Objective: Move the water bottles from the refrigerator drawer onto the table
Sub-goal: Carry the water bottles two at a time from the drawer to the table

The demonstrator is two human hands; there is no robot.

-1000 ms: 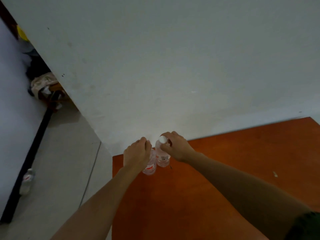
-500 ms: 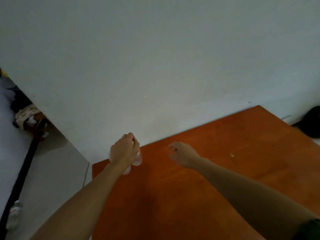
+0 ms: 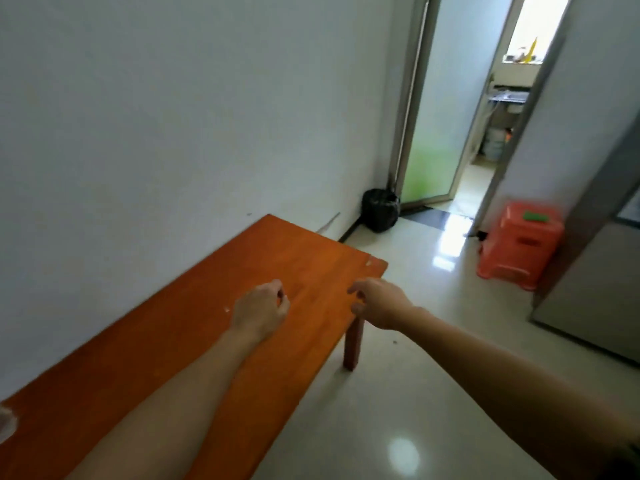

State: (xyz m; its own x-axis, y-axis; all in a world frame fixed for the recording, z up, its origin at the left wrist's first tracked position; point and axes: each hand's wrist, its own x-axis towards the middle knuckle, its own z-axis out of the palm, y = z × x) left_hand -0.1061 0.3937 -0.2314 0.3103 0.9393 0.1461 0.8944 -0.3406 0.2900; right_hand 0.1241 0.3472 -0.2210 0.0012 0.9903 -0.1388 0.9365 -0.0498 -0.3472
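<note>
From the head view, the orange-brown wooden table [image 3: 194, 306] runs along the white wall [image 3: 173, 116], its top glossy. The left hand [image 3: 259, 310] and right hand [image 3: 379, 303] hover over its far end, fingers loosely curled and holding nothing. A pale blur [image 3: 5, 424] sits on the table at the left frame edge, well apart from both hands, too cut off to identify.

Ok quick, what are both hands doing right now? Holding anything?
Left hand: open, fingers loosely curled, holding nothing.
Right hand: open, fingers relaxed, holding nothing.
</note>
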